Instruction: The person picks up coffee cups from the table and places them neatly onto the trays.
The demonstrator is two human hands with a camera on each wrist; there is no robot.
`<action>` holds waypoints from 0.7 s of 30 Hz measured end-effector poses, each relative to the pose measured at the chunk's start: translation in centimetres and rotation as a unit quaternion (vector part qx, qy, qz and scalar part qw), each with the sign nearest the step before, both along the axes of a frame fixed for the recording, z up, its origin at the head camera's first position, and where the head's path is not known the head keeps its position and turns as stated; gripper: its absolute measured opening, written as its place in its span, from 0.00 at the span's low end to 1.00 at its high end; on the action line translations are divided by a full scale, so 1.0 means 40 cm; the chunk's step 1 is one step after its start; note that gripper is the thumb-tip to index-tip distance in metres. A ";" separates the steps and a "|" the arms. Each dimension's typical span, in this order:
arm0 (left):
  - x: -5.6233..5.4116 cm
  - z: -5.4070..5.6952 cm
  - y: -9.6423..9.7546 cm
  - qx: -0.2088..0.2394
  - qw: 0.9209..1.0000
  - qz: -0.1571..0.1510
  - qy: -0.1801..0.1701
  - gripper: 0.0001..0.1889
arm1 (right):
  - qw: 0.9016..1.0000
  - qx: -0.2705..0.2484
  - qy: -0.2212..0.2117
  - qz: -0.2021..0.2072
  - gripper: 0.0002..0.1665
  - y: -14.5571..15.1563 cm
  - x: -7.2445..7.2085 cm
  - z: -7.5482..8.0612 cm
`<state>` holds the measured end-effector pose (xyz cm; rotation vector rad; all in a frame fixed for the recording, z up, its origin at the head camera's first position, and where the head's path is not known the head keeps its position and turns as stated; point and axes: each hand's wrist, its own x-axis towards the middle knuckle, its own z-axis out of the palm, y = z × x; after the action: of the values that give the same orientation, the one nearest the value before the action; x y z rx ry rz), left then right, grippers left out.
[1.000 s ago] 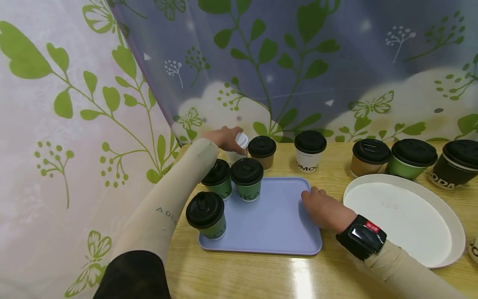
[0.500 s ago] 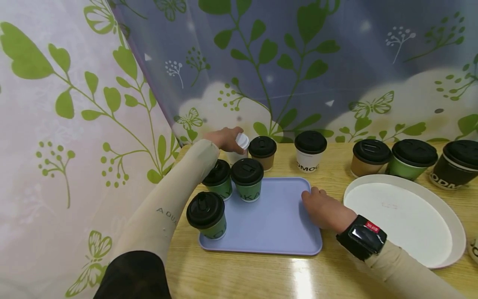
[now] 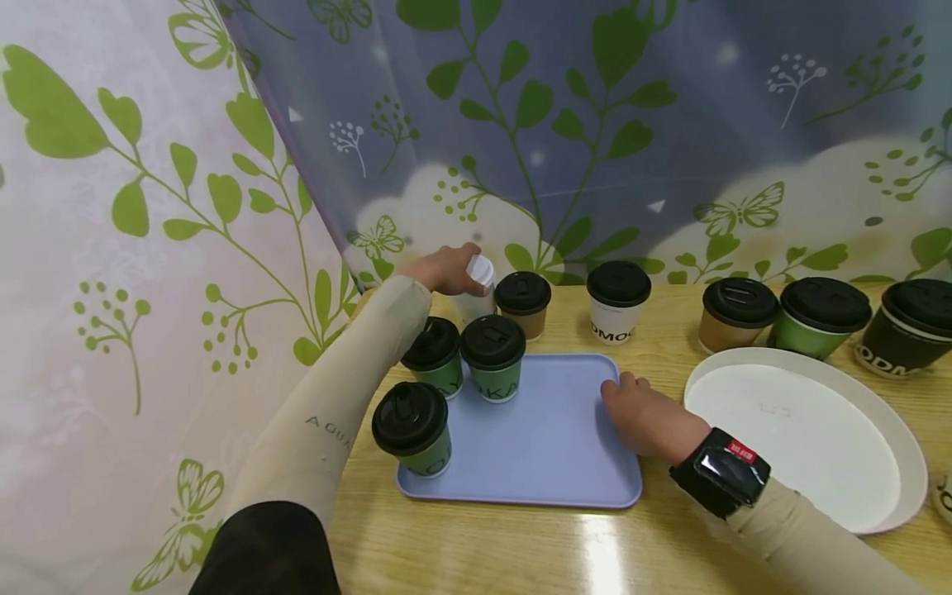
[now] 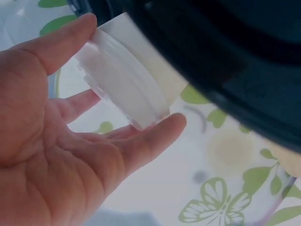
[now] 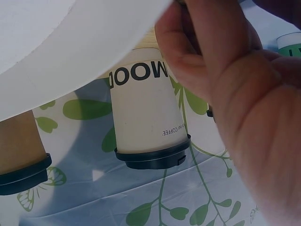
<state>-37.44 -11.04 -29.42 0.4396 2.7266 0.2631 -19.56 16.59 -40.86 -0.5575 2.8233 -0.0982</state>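
Observation:
At the far left of the table, my left hand (image 3: 442, 271) holds a white paper cup (image 3: 476, 307) by its white lid. In the left wrist view, thumb and fingers span opposite sides of that lid (image 4: 123, 77), and a large black lid (image 4: 235, 70) covers the upper right. My right hand (image 3: 645, 417) grips the right rim of a lavender tray (image 3: 550, 430), fingers curled at its edge; its fingertips are partly hidden. On the tray's left side stand a front green cup (image 3: 416, 434), a back green cup (image 3: 433, 362) and a third green cup (image 3: 492, 359), all black-lidded.
Behind the tray stand a brown cup (image 3: 523, 307) and a white cup with a black lid (image 3: 617, 302). A round white tray (image 3: 788, 438) lies to the right, with brown (image 3: 736, 312), green (image 3: 818, 316) and black (image 3: 903, 326) cups behind it. A patterned curtain (image 3: 580, 165) hangs behind.
My left hand and the white cup have shifted slightly up and back in the head view, and more of the cup shows below the hand. The right hand and tray have stayed still.

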 end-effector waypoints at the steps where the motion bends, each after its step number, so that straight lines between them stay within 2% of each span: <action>1: -0.001 0.003 -0.003 0.004 1.000 0.001 0.005 0.45 | 1.000 0.001 -0.001 0.000 0.12 0.000 0.000 0.000; 8: 0.015 0.039 -0.021 0.068 0.996 0.009 0.059 0.42 | 1.000 -0.001 -0.002 -0.002 0.12 0.000 -0.004 0.000; 13: 0.039 0.061 -0.026 0.110 0.988 0.019 0.111 0.40 | 1.000 0.000 -0.005 -0.005 0.13 0.000 -0.003 0.000; 16: 0.056 0.073 -0.024 0.130 0.983 0.029 0.125 0.40 | 1.000 0.000 -0.005 -0.005 0.12 -0.001 -0.002 0.000; 21: 0.085 0.090 -0.024 0.167 0.972 0.045 0.161 0.40 | 1.000 -0.002 -0.006 -0.004 0.13 -0.002 -0.002 0.001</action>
<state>-34.06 -11.99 -25.82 0.4840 3.0306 0.7437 -19.66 16.49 -40.82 -0.5441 2.8150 -0.1089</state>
